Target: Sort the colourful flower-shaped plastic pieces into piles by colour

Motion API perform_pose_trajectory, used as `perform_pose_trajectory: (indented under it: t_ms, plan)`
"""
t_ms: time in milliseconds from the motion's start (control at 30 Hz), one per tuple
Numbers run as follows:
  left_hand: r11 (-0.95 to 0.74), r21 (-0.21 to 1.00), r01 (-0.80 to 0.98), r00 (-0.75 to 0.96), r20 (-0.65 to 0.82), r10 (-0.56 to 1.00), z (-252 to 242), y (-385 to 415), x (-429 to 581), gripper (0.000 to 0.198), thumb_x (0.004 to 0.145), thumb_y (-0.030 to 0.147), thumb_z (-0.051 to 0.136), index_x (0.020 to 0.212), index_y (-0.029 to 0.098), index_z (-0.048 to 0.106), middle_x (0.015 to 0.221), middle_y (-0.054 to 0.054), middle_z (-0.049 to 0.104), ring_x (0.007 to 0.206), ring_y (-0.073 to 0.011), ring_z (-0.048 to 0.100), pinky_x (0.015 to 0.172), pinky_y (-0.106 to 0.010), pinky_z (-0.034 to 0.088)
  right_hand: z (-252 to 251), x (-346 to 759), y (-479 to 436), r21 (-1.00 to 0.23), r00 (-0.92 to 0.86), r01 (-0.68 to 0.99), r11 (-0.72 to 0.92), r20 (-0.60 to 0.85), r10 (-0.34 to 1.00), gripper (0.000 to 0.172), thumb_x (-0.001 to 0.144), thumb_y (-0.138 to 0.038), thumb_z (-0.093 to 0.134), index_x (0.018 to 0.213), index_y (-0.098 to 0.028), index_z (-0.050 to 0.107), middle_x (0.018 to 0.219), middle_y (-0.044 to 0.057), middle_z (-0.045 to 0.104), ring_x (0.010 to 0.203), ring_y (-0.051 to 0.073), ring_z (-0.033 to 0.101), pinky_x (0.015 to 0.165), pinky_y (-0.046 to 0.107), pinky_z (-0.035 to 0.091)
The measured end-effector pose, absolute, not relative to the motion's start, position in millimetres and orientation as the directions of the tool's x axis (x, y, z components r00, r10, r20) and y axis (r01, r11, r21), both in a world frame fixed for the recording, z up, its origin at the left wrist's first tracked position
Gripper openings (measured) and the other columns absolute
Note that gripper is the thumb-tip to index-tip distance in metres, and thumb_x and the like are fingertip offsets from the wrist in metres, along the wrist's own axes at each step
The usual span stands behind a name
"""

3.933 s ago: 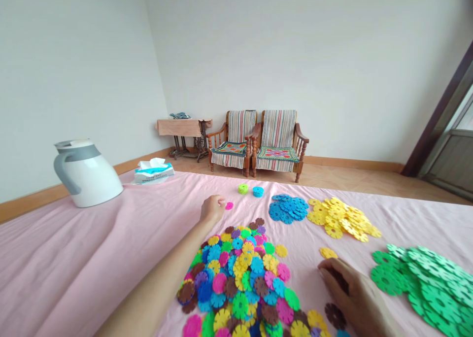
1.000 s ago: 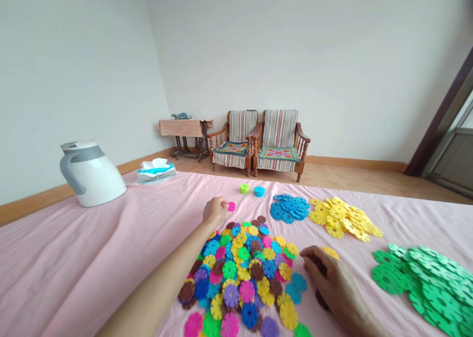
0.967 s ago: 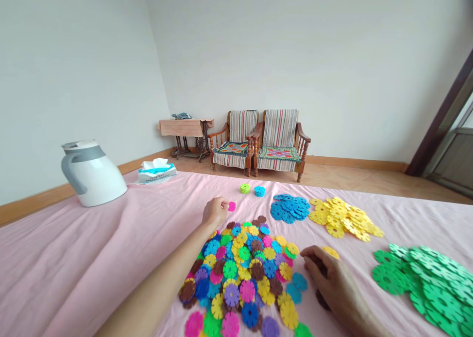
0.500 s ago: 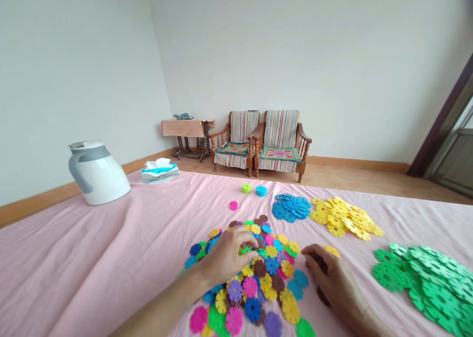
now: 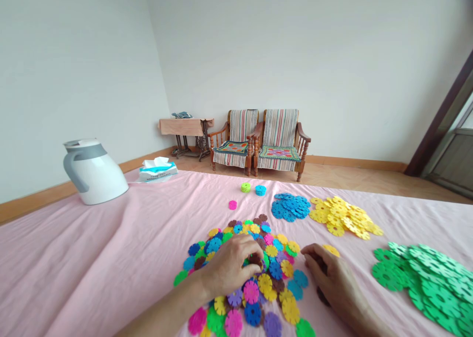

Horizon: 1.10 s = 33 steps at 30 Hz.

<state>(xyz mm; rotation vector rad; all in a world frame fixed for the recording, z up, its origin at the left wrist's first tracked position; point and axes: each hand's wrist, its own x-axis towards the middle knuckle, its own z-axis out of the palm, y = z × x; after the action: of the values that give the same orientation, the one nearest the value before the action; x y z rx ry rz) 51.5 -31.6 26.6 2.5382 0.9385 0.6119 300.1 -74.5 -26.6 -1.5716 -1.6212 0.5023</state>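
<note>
My left hand [image 5: 236, 260] reaches over a loose pile of small notched plastic discs [image 5: 252, 292], its thumb and forefinger closed around a brown disc [image 5: 255, 261] partly hidden by the fingers. The pile mixes pink, yellow, purple, blue, green and brown pieces. Just right of it, my right hand [image 5: 332, 275] lies on its side on the cloth with curled fingers. What it holds, if anything, is hidden; something dark shows under its palm. A single yellow disc [image 5: 331, 250] lies by its knuckles.
Larger discs form blue [image 5: 290, 207], yellow [image 5: 343, 216] and green [image 5: 428, 278] heaps. Small lime [image 5: 246, 187], cyan [image 5: 260, 190] and pink [image 5: 232, 205] stacks stand at the back. A white jug [image 5: 98, 174] and tissue pack [image 5: 158, 170] sit left on the pink cloth [image 5: 92, 258].
My left hand has shifted slightly right and nearer to me over the pile, its fingers now around a brown disc. The right hand has stayed in place.
</note>
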Motion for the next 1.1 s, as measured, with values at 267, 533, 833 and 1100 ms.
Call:
perform_pose_trajectory:
  t_ms: [267,533,833,1100]
  plan:
    - [-0.587,0.648,0.485,0.637,0.198,0.745,31,-30,50,0.012,0.078,0.011,0.058,0.08,0.019,0.066,0.078,0.001,0.067,0.074,-0.012,0.061,0.07,-0.021,0.044,-45,307,-66,-0.726,0.087,0.669,0.159,0.289,0.953,0.029,0.086,-0.045,0.041,0.087,-0.023,0.06,0.078,0.004,0.068,0.072,0.02,0.062,0.065,0.029,0.047]
    - [-0.565,0.693,0.448,0.485,0.343,0.805,35,-17,48,0.011,0.075,0.012,0.059,0.077,0.017,0.068,0.08,-0.001,0.068,0.076,-0.0139,0.061,0.067,-0.022,0.045,-49,307,-64,-0.714,0.077,0.679,0.17,0.3,0.951,0.025,0.085,-0.04,0.043,0.085,-0.023,0.061,0.076,0.002,0.069,0.072,0.02,0.062,0.064,0.028,0.046]
    - [-0.348,0.755,0.556,0.253,0.246,0.936,20,88,74,0.014,0.074,0.008,0.056,0.082,0.013,0.067,0.077,-0.004,0.073,0.071,-0.0138,0.068,0.066,-0.021,0.05,-38,302,-68,-0.721,0.081,0.671,0.174,0.305,0.949,0.024,0.084,-0.036,0.043,0.084,-0.023,0.062,0.076,0.003,0.069,0.072,0.02,0.062,0.064,0.028,0.046]
    - [-0.256,0.626,0.736,0.163,0.203,0.966,5,132,116,0.014,0.07,0.008,0.062,0.073,0.018,0.071,0.079,-0.003,0.073,0.077,-0.0169,0.067,0.072,-0.023,0.049,-38,303,-68,-0.703,0.076,0.694,0.157,0.288,0.955,0.023,0.086,-0.034,0.041,0.084,-0.023,0.061,0.079,0.002,0.069,0.075,0.019,0.063,0.067,0.027,0.045]
